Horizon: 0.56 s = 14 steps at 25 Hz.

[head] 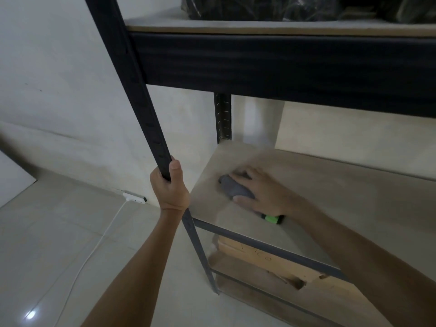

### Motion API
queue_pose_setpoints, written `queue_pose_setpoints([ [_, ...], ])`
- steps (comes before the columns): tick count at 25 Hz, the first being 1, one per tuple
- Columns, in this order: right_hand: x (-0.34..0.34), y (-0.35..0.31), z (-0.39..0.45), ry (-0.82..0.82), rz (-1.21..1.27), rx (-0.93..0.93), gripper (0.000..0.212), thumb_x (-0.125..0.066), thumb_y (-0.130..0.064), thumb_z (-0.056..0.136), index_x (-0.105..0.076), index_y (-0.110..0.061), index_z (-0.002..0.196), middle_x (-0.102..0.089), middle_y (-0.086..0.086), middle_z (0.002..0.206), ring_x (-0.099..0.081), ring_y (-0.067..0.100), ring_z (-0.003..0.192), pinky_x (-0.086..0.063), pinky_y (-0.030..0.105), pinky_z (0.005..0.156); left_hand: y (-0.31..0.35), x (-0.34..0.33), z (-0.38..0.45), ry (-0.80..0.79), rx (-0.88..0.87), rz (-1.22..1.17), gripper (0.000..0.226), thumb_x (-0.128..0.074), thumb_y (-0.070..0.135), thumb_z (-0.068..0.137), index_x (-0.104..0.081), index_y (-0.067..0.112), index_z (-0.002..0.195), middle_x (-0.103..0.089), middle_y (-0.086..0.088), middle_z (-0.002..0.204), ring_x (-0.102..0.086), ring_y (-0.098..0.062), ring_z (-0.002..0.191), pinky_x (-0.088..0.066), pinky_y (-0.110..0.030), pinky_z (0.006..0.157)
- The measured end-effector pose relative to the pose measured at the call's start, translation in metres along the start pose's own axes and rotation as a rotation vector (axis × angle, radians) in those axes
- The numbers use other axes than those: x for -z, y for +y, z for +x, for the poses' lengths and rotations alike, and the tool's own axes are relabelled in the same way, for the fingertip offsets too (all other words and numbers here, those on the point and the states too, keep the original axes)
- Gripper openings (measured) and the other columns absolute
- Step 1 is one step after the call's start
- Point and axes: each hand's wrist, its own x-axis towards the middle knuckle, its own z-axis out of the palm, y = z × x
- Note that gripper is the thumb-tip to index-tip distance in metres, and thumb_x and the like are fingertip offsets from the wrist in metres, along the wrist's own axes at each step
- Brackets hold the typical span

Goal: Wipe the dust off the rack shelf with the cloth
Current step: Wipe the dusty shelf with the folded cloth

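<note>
While left hand (170, 185) fingers clamp dark metal post (144, 100), right hand (262, 192) fingers, spread, press bunched grey cloth (233, 187) on smooth wooden shelf (330, 197).

The rack (151, 114) is dark metal with pale board shelves, and it stands on a tiled floor (59, 244) beside a white wall. On its middle shelf (330, 197) lies a grey cloth (232, 188), near the front left corner, with a hand pressed on top of it. A small green and black thing (271, 219) lies on the same shelf, just beside the front edge. The upper shelf (165, 25) bears dark bags (259, 8). The lowest shelf holds a cardboard box (271, 263). On the floor lie a white cable (94, 244) and its plug strip (134, 197) by the wall.
</note>
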Motion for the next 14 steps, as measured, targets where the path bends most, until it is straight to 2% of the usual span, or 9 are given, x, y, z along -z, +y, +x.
queue_pose_setpoints([
  [2,0.009,0.027,0.020,0.107,0.045,0.013,0.063,-0.053,-0.052,0.101,-0.042,-0.024,0.156,-0.048,0.012,0.140,-0.048,0.030,0.129,-0.040,0.044,0.113,-0.001,-0.001,0.000,0.007,0.000,-0.007,0.040,-0.051,0.053,0.088,-0.040,0.034,0.055,-0.027,-0.006,0.057,-0.022,-0.027,0.055,-0.022,-0.049,0.048],
  [3,0.017,0.049,0.032,0.175,0.065,-0.095,0.057,-0.055,-0.048,0.101,-0.046,-0.025,0.153,-0.050,0.014,0.139,-0.050,0.035,0.128,-0.041,0.046,0.111,-0.002,0.000,0.000,0.009,0.000,-0.004,0.038,-0.051,0.052,0.088,-0.039,0.033,0.057,-0.027,-0.005,0.057,-0.023,-0.026,0.055,-0.022,-0.048,0.049],
  [5,0.031,0.080,0.049,0.204,0.034,-0.373,0.055,-0.051,-0.042,0.105,-0.042,-0.021,0.155,-0.042,0.017,0.147,-0.041,0.042,0.135,-0.038,0.049,0.113,-0.003,0.000,-0.001,0.015,-0.002,0.008,0.041,-0.050,0.053,0.088,-0.039,0.027,0.059,-0.029,-0.004,0.057,-0.024,-0.023,0.055,-0.022,-0.044,0.052],
  [7,0.026,0.079,0.056,0.191,-0.068,-0.463,0.058,-0.046,-0.046,0.106,-0.035,-0.019,0.156,-0.035,0.017,0.151,-0.034,0.042,0.139,-0.034,0.049,0.113,-0.002,0.000,0.000,0.022,-0.001,0.010,0.038,-0.051,0.054,0.088,-0.042,0.030,0.059,-0.031,-0.004,0.057,-0.026,-0.021,0.055,-0.023,-0.042,0.054],
  [8,0.021,0.065,0.056,0.212,-0.116,-0.438,0.060,-0.045,-0.049,0.105,-0.034,-0.019,0.156,-0.037,0.017,0.150,-0.036,0.041,0.137,-0.035,0.049,0.112,-0.002,0.000,0.000,0.025,0.001,0.006,0.036,-0.051,0.054,0.087,-0.044,0.035,0.058,-0.031,-0.005,0.057,-0.025,-0.022,0.055,-0.023,-0.043,0.054],
  [10,0.007,0.031,0.052,0.243,-0.123,-0.255,0.060,-0.045,-0.049,0.103,-0.037,-0.019,0.155,-0.044,0.015,0.144,-0.045,0.041,0.129,-0.038,0.046,0.108,-0.002,-0.001,0.000,0.032,0.007,0.008,0.037,-0.051,0.053,0.087,-0.045,0.036,0.054,-0.031,-0.006,0.058,-0.025,-0.023,0.055,-0.023,-0.045,0.053],
  [14,-0.005,-0.016,0.024,0.164,-0.011,0.318,0.054,-0.052,-0.036,0.102,-0.046,-0.020,0.153,-0.054,0.009,0.133,-0.051,0.024,0.113,-0.041,0.035,0.098,-0.003,0.000,0.001,0.039,0.006,-0.002,0.037,-0.052,0.050,0.087,-0.046,0.034,0.053,-0.031,-0.005,0.058,-0.025,-0.021,0.056,-0.023,-0.045,0.054],
])
